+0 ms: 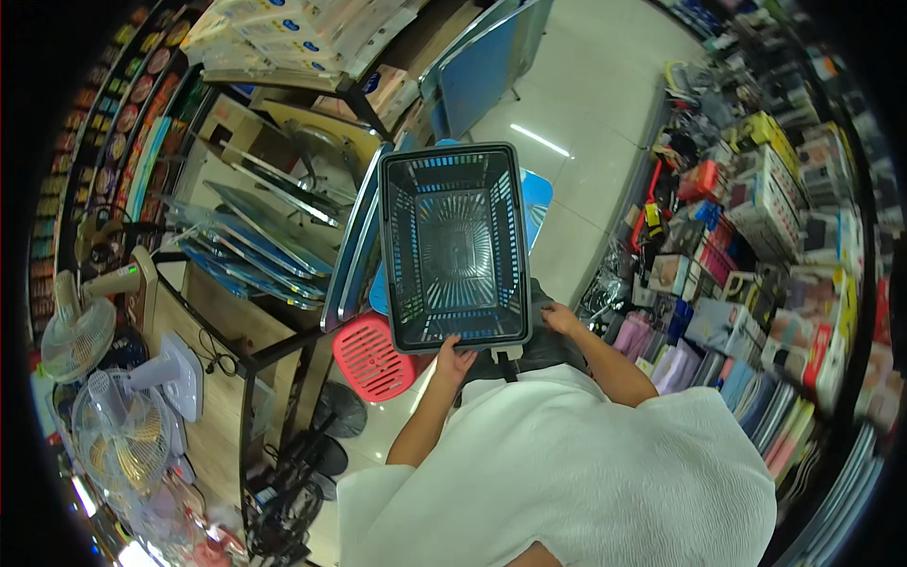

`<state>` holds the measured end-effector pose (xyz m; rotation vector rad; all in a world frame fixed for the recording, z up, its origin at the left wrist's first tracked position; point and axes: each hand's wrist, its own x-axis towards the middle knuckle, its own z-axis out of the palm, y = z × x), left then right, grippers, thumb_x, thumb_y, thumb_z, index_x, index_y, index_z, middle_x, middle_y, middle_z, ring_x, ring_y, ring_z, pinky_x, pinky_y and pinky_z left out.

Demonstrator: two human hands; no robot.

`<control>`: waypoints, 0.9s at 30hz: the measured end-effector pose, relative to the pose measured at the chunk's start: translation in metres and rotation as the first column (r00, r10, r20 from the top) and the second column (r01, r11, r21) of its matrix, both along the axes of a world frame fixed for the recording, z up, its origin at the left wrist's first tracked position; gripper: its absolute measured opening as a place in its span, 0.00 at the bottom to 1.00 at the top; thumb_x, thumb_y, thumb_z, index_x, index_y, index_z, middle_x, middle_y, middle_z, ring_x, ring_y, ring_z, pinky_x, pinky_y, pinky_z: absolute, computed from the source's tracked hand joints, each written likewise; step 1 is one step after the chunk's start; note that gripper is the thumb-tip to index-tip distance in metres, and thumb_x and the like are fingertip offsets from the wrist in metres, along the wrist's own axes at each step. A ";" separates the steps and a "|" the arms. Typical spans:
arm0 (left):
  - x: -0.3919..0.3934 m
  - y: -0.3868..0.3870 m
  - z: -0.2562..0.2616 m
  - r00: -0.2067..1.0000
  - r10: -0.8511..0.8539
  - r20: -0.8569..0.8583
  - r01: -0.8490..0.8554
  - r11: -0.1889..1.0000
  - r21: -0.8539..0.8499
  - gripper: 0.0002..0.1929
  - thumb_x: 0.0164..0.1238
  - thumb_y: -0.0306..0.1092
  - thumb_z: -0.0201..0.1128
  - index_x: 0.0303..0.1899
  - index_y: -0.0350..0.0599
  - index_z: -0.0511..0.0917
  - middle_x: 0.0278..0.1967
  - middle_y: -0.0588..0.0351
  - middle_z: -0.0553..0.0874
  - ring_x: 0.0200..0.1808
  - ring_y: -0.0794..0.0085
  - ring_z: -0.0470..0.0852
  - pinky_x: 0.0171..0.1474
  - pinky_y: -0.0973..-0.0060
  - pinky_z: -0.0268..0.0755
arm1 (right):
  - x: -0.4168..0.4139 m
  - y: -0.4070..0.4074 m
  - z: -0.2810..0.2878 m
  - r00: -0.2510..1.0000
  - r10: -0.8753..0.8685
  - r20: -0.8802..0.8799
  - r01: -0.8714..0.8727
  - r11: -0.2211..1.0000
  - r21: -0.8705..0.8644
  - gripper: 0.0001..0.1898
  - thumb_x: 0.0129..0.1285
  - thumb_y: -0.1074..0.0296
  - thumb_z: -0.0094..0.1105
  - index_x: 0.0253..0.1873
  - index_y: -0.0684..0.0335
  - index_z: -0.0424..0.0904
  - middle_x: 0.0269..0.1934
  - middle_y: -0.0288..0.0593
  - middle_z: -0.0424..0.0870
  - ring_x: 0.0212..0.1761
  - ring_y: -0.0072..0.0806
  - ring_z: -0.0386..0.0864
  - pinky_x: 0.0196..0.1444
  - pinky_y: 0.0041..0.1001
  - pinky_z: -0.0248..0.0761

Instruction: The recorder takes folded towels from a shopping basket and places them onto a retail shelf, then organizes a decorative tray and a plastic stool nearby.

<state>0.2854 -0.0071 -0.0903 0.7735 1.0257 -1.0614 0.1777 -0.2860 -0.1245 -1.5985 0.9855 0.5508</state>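
Note:
A black plastic shopping basket (457,248), open side up with nothing visible in it, lies before me. My left hand (453,359) touches the middle of its near rim, fingers spread; whether it bears any of the weight is unclear. Off the basket's near right corner, my right hand (561,317) is beside my dark legwear with its fingers partly curled; no object shows in it. Blue plastic surfaces (536,205) show under and beside the basket. What holds the basket up is hidden.
A red slotted plastic stool (375,356) stands left of the basket. Folding tables (248,241) lean at the left, near fans (120,432) on a wooden shelf (220,397). Tissue packs (290,35) are stacked above. Boxed goods (765,191) line the right side of the tiled aisle (595,163).

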 end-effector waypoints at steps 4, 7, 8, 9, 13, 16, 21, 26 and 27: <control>-0.003 -0.014 0.014 0.993 -0.089 0.074 0.073 0.978 0.197 0.12 0.58 0.41 0.55 0.43 0.52 0.71 0.40 0.59 0.78 0.43 0.69 0.77 0.49 0.70 0.67 | 0.041 -0.049 -0.058 0.974 0.227 -0.013 -0.226 0.959 -0.173 0.17 0.56 0.61 0.52 0.44 0.70 0.76 0.33 0.50 0.80 0.29 0.32 0.78 0.33 0.28 0.71; -0.013 -0.023 0.003 0.987 -0.012 0.163 -0.043 0.942 0.333 0.14 0.60 0.40 0.54 0.45 0.47 0.71 0.38 0.57 0.80 0.40 0.69 0.79 0.45 0.68 0.70 | 0.080 -0.084 -0.102 0.977 0.205 -0.051 -0.210 0.971 -0.113 0.17 0.54 0.59 0.54 0.40 0.70 0.77 0.31 0.51 0.79 0.27 0.34 0.77 0.29 0.29 0.71; -0.027 -0.018 0.003 0.981 0.082 0.177 -0.137 0.936 0.325 0.14 0.60 0.40 0.55 0.45 0.46 0.71 0.39 0.57 0.80 0.40 0.69 0.79 0.45 0.68 0.70 | 0.081 -0.072 -0.107 0.990 0.124 -0.066 -0.133 0.980 -0.151 0.16 0.54 0.61 0.54 0.40 0.70 0.77 0.30 0.51 0.79 0.26 0.35 0.77 0.28 0.29 0.71; -0.034 -0.015 -0.005 0.960 0.189 0.207 -0.248 0.918 0.310 0.13 0.60 0.39 0.55 0.45 0.46 0.71 0.39 0.57 0.80 0.40 0.69 0.79 0.45 0.69 0.70 | 0.098 -0.063 -0.113 0.996 0.056 -0.066 -0.067 0.979 -0.192 0.16 0.53 0.62 0.55 0.39 0.70 0.76 0.29 0.51 0.79 0.25 0.35 0.76 0.27 0.28 0.71; -0.024 -0.056 0.025 0.970 0.221 0.104 -0.243 0.834 0.496 0.13 0.57 0.30 0.57 0.46 0.45 0.72 0.38 0.56 0.80 0.42 0.68 0.77 0.47 0.63 0.68 | 0.104 -0.061 -0.187 0.992 -0.021 -0.122 0.003 0.990 -0.144 0.15 0.53 0.62 0.56 0.38 0.71 0.76 0.29 0.50 0.78 0.25 0.35 0.76 0.24 0.30 0.70; -0.021 -0.070 0.019 0.948 0.301 0.101 -0.314 0.850 0.423 0.15 0.58 0.26 0.54 0.48 0.45 0.71 0.41 0.54 0.80 0.44 0.67 0.78 0.47 0.65 0.70 | 0.087 -0.084 -0.253 0.978 -0.128 -0.167 0.122 0.991 -0.048 0.23 0.52 0.51 0.59 0.45 0.66 0.74 0.38 0.52 0.80 0.43 0.42 0.77 0.42 0.37 0.70; -0.032 -0.065 0.010 0.897 0.383 0.218 -0.441 0.785 0.435 0.18 0.59 0.24 0.51 0.52 0.43 0.68 0.41 0.50 0.79 0.45 0.65 0.78 0.47 0.68 0.72 | 0.098 -0.061 -0.283 0.975 -0.118 -0.190 0.132 0.989 0.066 0.23 0.53 0.51 0.59 0.44 0.66 0.74 0.37 0.51 0.80 0.42 0.41 0.77 0.41 0.37 0.70; -0.028 -0.071 0.018 0.898 0.391 0.200 -0.439 0.781 0.444 0.22 0.58 0.22 0.51 0.56 0.42 0.64 0.42 0.46 0.77 0.44 0.61 0.79 0.48 0.67 0.73 | 0.104 -0.061 -0.287 0.968 -0.152 -0.200 0.180 0.975 0.129 0.23 0.53 0.50 0.59 0.44 0.65 0.74 0.36 0.50 0.80 0.41 0.40 0.77 0.41 0.37 0.70; -0.027 -0.071 0.022 0.895 0.397 0.202 -0.446 0.777 0.444 0.22 0.58 0.22 0.51 0.56 0.42 0.64 0.42 0.46 0.77 0.44 0.61 0.79 0.48 0.67 0.73 | 0.102 -0.051 -0.289 0.966 -0.161 -0.203 0.193 0.970 0.149 0.23 0.53 0.50 0.59 0.44 0.65 0.74 0.36 0.49 0.79 0.40 0.40 0.77 0.40 0.37 0.70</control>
